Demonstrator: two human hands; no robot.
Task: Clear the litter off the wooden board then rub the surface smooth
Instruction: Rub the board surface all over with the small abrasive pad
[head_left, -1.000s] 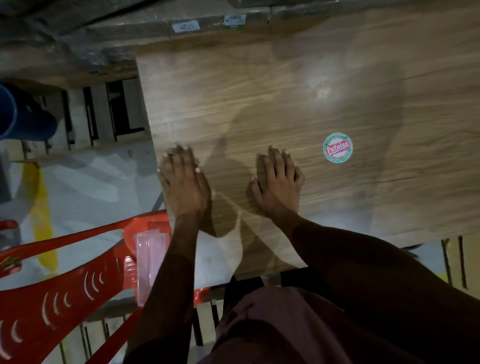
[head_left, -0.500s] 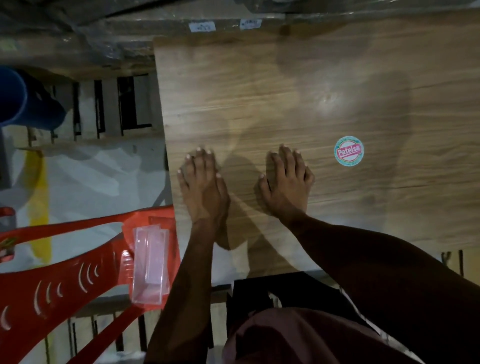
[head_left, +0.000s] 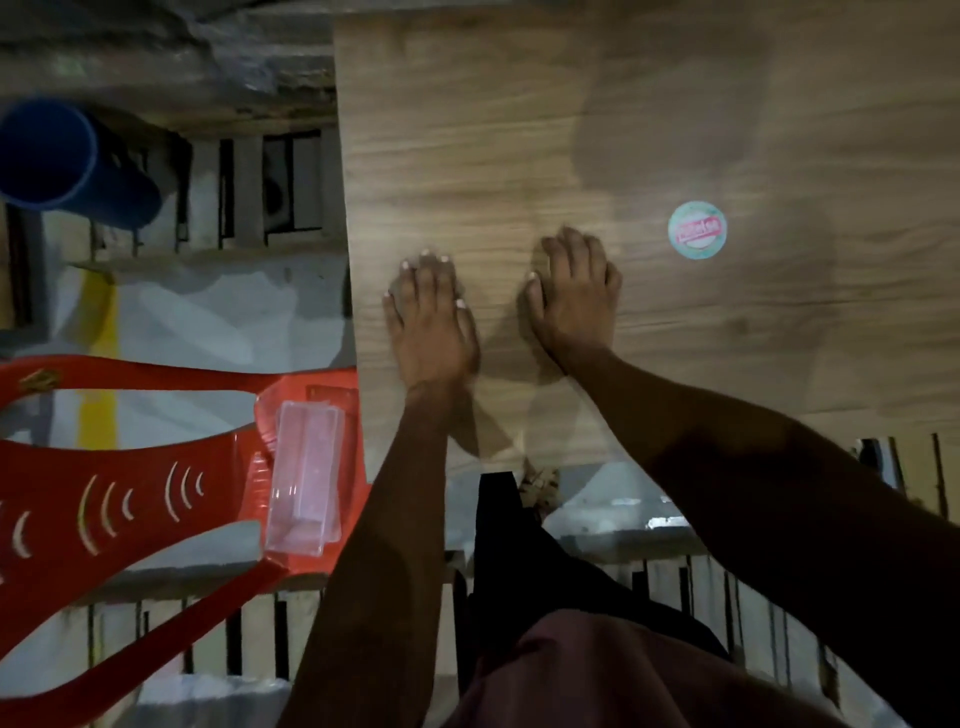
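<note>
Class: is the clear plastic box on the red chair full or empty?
Empty: the clear plastic box shows only the red chair through it.

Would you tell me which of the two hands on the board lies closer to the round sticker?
The right hand: it rests just left of the round sticker, while the left hand lies nearer the wooden board's left edge.

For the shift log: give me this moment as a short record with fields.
board: wooden board, grain running across, no litter visible on it
left hand: left hand flat on the board near its left edge, fingers straight
right hand: right hand palm down on the board, fingers bent a little, nothing in its grip
sticker: round green and red sticker right of the right hand, apart from it
beside board: red plastic chair with a clear plastic box on it
</note>
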